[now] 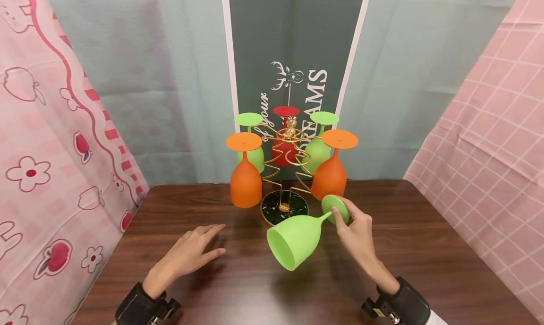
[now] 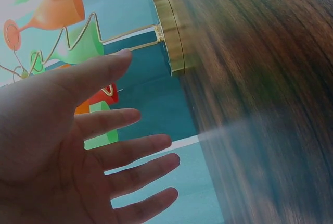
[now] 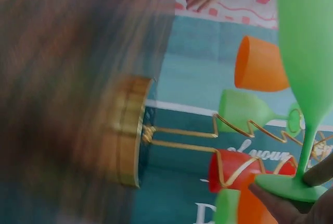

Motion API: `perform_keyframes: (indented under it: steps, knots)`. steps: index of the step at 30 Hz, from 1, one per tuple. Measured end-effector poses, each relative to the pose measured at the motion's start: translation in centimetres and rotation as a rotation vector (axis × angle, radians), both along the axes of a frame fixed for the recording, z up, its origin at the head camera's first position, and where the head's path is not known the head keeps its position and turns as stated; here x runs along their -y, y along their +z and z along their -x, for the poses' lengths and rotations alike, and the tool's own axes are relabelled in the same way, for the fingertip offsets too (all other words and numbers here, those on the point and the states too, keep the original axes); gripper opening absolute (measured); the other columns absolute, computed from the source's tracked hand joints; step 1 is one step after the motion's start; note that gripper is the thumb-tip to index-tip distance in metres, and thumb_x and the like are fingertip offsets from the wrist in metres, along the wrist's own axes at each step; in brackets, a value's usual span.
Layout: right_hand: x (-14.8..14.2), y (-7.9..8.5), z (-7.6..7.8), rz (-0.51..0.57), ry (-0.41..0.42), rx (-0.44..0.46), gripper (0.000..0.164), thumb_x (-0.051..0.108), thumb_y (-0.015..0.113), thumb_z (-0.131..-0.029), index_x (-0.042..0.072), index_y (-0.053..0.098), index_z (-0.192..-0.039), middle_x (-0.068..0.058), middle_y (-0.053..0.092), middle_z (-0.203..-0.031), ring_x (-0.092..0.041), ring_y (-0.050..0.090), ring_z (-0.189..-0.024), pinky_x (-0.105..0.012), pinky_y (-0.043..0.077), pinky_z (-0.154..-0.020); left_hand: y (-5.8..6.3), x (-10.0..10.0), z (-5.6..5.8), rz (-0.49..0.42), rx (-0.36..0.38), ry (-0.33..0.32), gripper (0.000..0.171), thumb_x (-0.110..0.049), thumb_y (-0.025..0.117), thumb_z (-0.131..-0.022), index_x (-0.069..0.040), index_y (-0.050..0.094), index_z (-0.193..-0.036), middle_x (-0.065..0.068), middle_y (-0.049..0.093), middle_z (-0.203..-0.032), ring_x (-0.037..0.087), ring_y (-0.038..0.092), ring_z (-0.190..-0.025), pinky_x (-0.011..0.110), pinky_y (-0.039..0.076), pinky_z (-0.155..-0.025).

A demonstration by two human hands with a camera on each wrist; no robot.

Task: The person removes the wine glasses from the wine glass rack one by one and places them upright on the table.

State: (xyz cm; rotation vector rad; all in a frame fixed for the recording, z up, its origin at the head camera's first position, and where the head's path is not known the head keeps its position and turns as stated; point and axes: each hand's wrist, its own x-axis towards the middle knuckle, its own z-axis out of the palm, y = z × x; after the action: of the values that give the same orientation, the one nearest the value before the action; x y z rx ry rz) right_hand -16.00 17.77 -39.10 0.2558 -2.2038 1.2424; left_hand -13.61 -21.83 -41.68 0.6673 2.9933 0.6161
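My right hand pinches the round foot of a green wine glass between thumb and fingers. The glass tilts, its mouth pointing down and to the left, in front of the gold wire glass rack. In the right wrist view the green glass stands out large, its foot between my fingers. My left hand hovers low over the table at the rack's left with fingers spread, holding nothing. Its palm and spread fingers fill the lower left of the left wrist view.
Upside down on the rack hang two orange glasses at the front, two green ones behind and a red one at the back. The rack's black round base stands on the wooden table. Fabric curtains enclose the table.
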Motion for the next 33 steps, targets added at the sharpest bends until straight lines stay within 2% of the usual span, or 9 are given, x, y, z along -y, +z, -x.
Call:
perform_keyframes:
  steps: [4, 8, 13, 19, 25, 33]
  knots:
    - [0.4, -1.1, 0.0, 0.075, 0.022, 0.195, 0.026, 0.002, 0.068, -0.096, 0.001, 0.072, -0.122, -0.023, 0.075, -0.098, 0.001, 0.061, -0.071, -0.016, 0.052, -0.058, -0.1, -0.1, 0.1, 0.003, 0.001, 0.005, 0.062, -0.041, 0.067, -0.098, -0.011, 0.050, -0.151, 0.021, 0.057, -0.145, 0.044, 0.057, -0.129, 0.067, 0.045, -0.103]
    - [0.8, -2.0, 0.3, 0.209, 0.107, 0.371, 0.028, 0.003, 0.065, -0.099, -0.004, 0.068, -0.125, -0.024, 0.075, -0.101, 0.001, 0.067, -0.072, -0.023, 0.060, -0.063, -0.2, -0.1, 0.0, 0.005, -0.008, -0.001, 0.063, -0.041, 0.066, -0.098, -0.011, 0.049, -0.151, 0.021, 0.057, -0.145, 0.044, 0.058, -0.129, 0.066, 0.046, -0.103]
    - [1.5, -3.2, 0.8, 0.382, 0.190, 0.528, 0.031, 0.003, 0.059, -0.102, -0.007, 0.062, -0.131, -0.018, 0.075, -0.102, -0.004, 0.071, -0.073, -0.032, 0.063, -0.067, -0.1, -0.3, 0.0, 0.005, -0.013, 0.003, 0.062, -0.040, 0.066, -0.099, -0.011, 0.049, -0.151, 0.020, 0.057, -0.146, 0.044, 0.057, -0.129, 0.066, 0.046, -0.103]
    - [2.1, -4.5, 1.0, 0.472, 0.250, 0.625, 0.034, 0.002, 0.054, -0.104, -0.005, 0.057, -0.137, -0.012, 0.074, -0.106, -0.009, 0.074, -0.080, -0.033, 0.063, -0.071, 0.1, -0.6, -0.1, 0.004, -0.021, 0.010, 0.062, -0.039, 0.067, -0.098, -0.012, 0.050, -0.151, 0.020, 0.058, -0.145, 0.043, 0.058, -0.129, 0.066, 0.046, -0.103]
    - [3.0, -5.5, 1.4, 0.588, 0.317, 0.711, 0.035, 0.001, 0.052, -0.103, -0.007, 0.052, -0.138, -0.012, 0.073, -0.104, -0.016, 0.075, -0.084, -0.040, 0.064, -0.076, 0.2, -0.8, -0.4, 0.004, -0.016, 0.012, 0.061, -0.038, 0.067, -0.098, -0.012, 0.050, -0.151, 0.020, 0.058, -0.145, 0.043, 0.058, -0.129, 0.067, 0.045, -0.103]
    - [3.7, -6.7, 1.2, 0.534, 0.486, 0.783, 0.040, 0.006, 0.051, -0.105, -0.011, 0.046, -0.141, -0.017, 0.073, -0.112, -0.019, 0.075, -0.094, -0.045, 0.062, -0.083, 0.0, -0.8, -0.2, 0.006, -0.005, 0.023, 0.062, -0.042, 0.066, -0.099, -0.014, 0.049, -0.151, 0.018, 0.058, -0.146, 0.041, 0.057, -0.131, 0.066, 0.044, -0.104]
